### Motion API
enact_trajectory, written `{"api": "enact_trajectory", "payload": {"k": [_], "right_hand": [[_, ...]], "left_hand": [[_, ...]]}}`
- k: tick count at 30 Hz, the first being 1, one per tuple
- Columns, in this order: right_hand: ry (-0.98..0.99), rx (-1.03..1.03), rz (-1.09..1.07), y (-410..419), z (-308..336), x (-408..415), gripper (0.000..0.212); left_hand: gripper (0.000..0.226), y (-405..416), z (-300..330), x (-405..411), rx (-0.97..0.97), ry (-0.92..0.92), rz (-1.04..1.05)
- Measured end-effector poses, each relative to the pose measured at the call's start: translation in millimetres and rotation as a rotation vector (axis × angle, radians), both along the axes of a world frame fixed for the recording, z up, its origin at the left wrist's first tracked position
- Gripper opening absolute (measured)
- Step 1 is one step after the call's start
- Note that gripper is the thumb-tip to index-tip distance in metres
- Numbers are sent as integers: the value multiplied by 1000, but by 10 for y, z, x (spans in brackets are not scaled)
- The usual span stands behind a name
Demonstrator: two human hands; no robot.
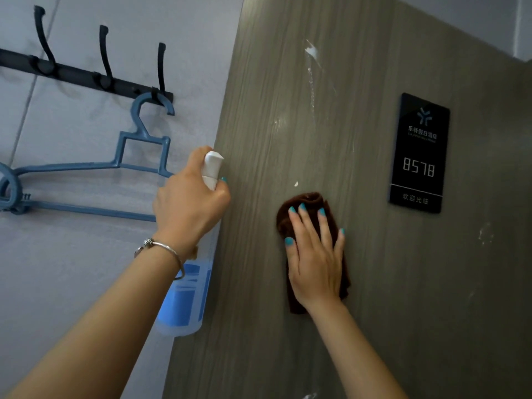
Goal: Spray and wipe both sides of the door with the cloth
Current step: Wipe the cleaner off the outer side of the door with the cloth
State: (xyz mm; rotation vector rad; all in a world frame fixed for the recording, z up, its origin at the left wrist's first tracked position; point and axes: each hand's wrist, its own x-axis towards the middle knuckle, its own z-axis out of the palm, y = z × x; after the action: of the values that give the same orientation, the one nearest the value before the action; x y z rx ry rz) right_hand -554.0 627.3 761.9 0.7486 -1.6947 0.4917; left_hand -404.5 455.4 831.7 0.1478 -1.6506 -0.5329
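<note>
The grey wood-grain door (374,283) fills the right of the head view. A streak of white foam (311,53) runs down its upper part, with a small white spot (296,184) lower down. My right hand (315,254) lies flat on a folded brown cloth (305,201), pressing it against the door just below that spot. My left hand (191,197) grips the white head of a spray bottle (185,298) at the door's left edge. The bottle's clear body with blue liquid hangs below my wrist. Its nozzle points toward the door.
A black room-number plaque (419,154) reading 8578 is fixed on the door to the right of the cloth. On the tiled wall to the left, a dark hook rail (77,76) carries blue plastic hangers (86,168), close to my left arm.
</note>
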Motion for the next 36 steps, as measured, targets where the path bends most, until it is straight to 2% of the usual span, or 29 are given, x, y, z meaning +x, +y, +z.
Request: {"api": "enact_trajectory", "payload": {"k": [7, 10, 13, 19, 21, 24, 31, 33, 36], "right_hand": [[50, -33, 22, -69, 1408, -12, 53], [95, -17, 51, -49, 1826, -42, 53], [114, 12, 89, -10, 1817, -73, 53], [181, 31, 126, 134, 849, -172, 53], [192, 82, 128, 179, 738, -221, 49], [204, 101, 111, 148, 1116, -190, 50], [125, -9, 89, -164, 2694, -44, 48], [125, -29, 97, -196, 2908, -39, 47], [132, -36, 110, -192, 2867, -47, 48]], "left_hand": [[36, 67, 64, -61, 9, 5, 66], [34, 96, 156, -44, 44, 9, 84], [37, 111, 315, -16, 64, 8, 88], [33, 83, 681, -83, 62, 25, 64], [34, 79, 701, -105, 53, 37, 70], [37, 71, 791, -89, 46, 45, 38], [38, -11, 1150, -87, 46, 53, 6], [39, -23, 1179, -85, 32, 46, 17], [38, -45, 1175, -70, 13, 51, 2]]}}
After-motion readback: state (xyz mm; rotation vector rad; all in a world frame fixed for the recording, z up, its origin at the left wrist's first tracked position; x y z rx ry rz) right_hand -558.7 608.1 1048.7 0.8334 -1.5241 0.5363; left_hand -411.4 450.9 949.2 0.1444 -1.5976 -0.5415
